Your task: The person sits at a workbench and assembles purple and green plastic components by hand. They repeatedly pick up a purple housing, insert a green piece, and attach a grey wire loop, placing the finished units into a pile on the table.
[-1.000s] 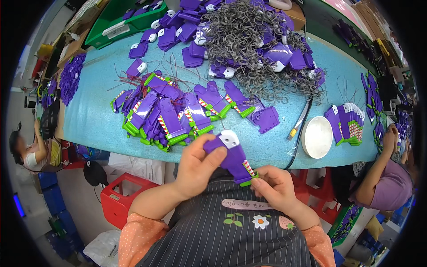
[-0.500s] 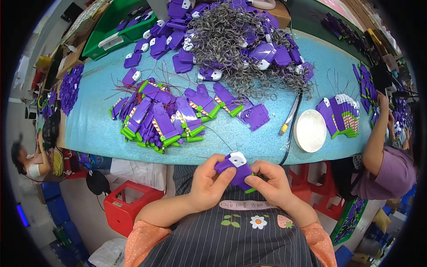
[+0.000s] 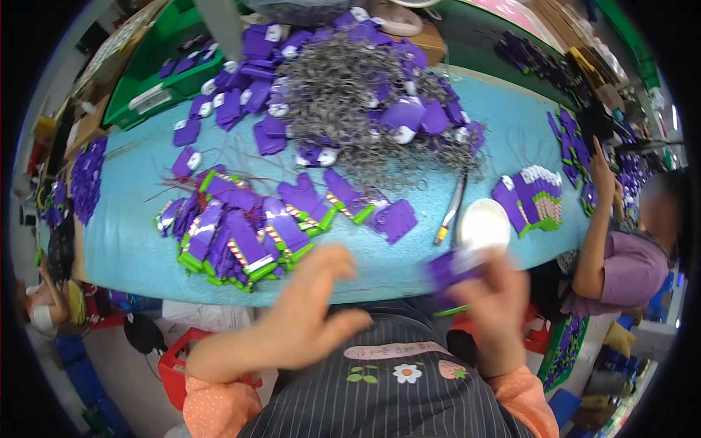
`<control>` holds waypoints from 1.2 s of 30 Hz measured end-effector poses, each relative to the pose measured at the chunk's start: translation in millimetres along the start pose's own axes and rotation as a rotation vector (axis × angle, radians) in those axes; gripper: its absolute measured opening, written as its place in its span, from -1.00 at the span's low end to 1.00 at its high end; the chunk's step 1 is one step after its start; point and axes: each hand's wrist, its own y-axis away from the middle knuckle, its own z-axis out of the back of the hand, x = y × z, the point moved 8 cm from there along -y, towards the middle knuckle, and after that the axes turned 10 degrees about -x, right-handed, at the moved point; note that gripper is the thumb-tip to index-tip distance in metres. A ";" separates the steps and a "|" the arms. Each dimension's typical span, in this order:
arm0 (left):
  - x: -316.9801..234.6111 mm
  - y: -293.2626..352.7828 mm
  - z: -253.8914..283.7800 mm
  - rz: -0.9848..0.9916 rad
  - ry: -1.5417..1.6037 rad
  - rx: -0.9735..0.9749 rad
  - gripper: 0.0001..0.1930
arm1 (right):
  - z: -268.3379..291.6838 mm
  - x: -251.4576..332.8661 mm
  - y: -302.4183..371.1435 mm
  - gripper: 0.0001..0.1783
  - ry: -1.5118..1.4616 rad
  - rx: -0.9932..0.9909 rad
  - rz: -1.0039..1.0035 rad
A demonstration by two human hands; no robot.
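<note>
While the right hand [image 3: 500, 292] grasps one purple piece [image 3: 444, 273] (blurred, marked with white and green) at the near edge of the blue counter [image 3: 391, 266], the left hand [image 3: 303, 310] is empty, thumb and fingers parted. Further items: one heap of purple-and-green pieces [image 3: 244, 233], left; one white bowl [image 3: 485, 223], just beyond the held piece; one fan of similar pieces [image 3: 527, 197], right; one tangle of grey rings [image 3: 336, 95] over purple parts [image 3: 404, 115], far side.
</note>
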 end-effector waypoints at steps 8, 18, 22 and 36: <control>191.2 -39.9 212.0 0.402 -0.747 -0.318 -0.55 | 130.0 -99.2 -106.0 -0.91 0.211 -0.147 0.106; 260.2 -9.0 254.1 0.485 -0.571 -0.569 -0.68 | 106.9 -67.5 -102.0 -0.67 0.859 -0.424 0.567; 203.1 -18.1 250.5 0.365 -0.549 -0.648 -0.78 | 128.6 -67.3 -93.5 -0.47 0.904 -0.611 0.664; 31.1 25.6 -47.2 0.537 0.437 -0.048 -0.59 | -81.0 38.9 29.6 -0.07 0.487 0.345 0.705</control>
